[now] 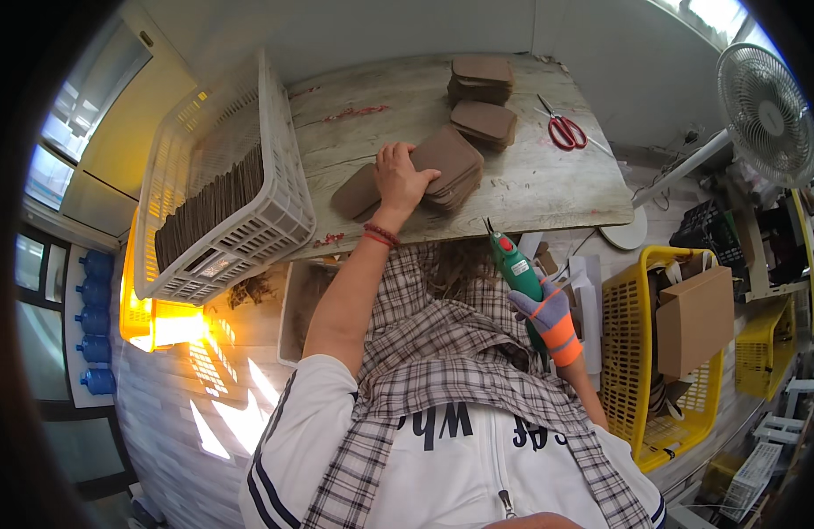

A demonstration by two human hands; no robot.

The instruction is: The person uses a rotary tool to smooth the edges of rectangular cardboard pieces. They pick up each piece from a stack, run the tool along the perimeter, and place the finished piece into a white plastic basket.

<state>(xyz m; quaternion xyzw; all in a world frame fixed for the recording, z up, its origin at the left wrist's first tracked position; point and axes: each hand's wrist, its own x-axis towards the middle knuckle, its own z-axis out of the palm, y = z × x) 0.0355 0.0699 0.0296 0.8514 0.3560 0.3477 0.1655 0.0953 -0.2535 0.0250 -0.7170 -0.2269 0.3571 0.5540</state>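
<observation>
My bare left hand (402, 182), with red bead bracelets at the wrist, grips the left edge of a stack of brown rounded-corner pieces (451, 165) near the table's front edge. Its thumb lies on top of the stack. More brown pieces (358, 191) lie just left of the hand. In a grey-and-orange glove, my right hand (548, 315) is closed around green handheld electric scissors (515, 267). Their small dark blades point up toward the table edge, apart from the stack. The exact material of the pieces cannot be made out.
Two more brown stacks (482, 122) sit farther back on the wooden table (372, 137), with red-handled scissors (566, 132) to their right. At left, a white crate (288, 198) holds a row of brown pieces. A yellow basket (625, 370) and a fan (769, 115) stand at right.
</observation>
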